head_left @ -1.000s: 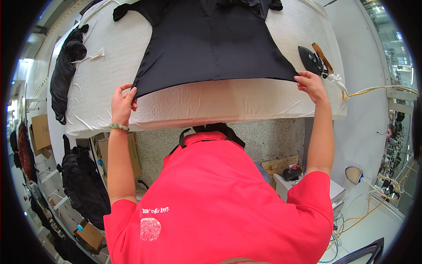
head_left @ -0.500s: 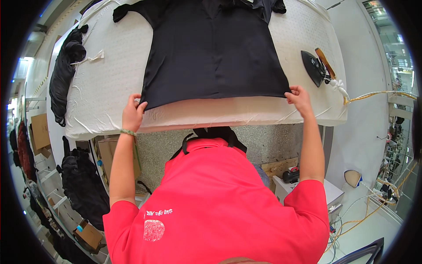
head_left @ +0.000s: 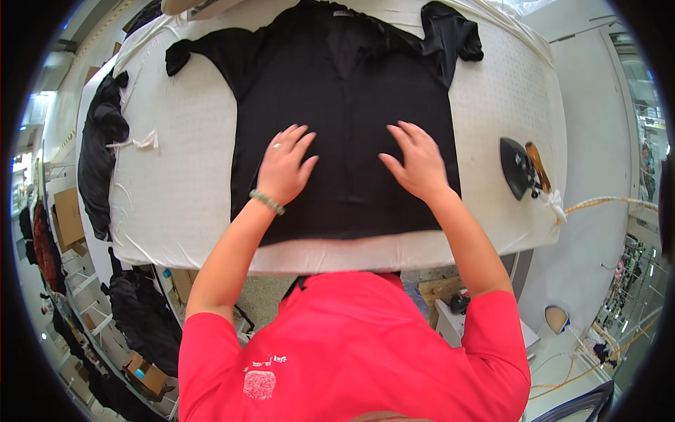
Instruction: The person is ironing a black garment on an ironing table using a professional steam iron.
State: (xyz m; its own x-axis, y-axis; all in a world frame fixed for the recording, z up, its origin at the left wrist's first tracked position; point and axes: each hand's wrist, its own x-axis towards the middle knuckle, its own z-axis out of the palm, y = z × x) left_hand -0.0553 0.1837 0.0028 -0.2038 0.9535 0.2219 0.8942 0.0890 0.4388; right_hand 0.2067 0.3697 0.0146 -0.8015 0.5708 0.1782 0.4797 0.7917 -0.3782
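A black V-neck blouse [head_left: 344, 190] lies spread front side up on the white padded ironing table [head_left: 183, 190], its collar at the far side and its hem toward me. Both sleeves reach outward, the right one bunched. My left hand [head_left: 286, 162], wearing a ring and a green bracelet, is over the left half of the blouse with fingers spread. Over the right half, my right hand [head_left: 416, 160] is likewise spread, holding nothing. Whether the palms press on the cloth or hover just above it is hard to tell.
An iron [head_left: 519, 169] with a wooden handle rests at the table's right, its wrapped hose [head_left: 608, 202] running off to the right. Dark garments [head_left: 102, 155] hang over the left edge, near a white strip [head_left: 144, 141]. A cardboard box [head_left: 68, 218] is beyond, at left.
Both hands have let go of the hem corners and moved inward and away from me over the blouse. My view has shifted, showing the collar and sleeves more fully.
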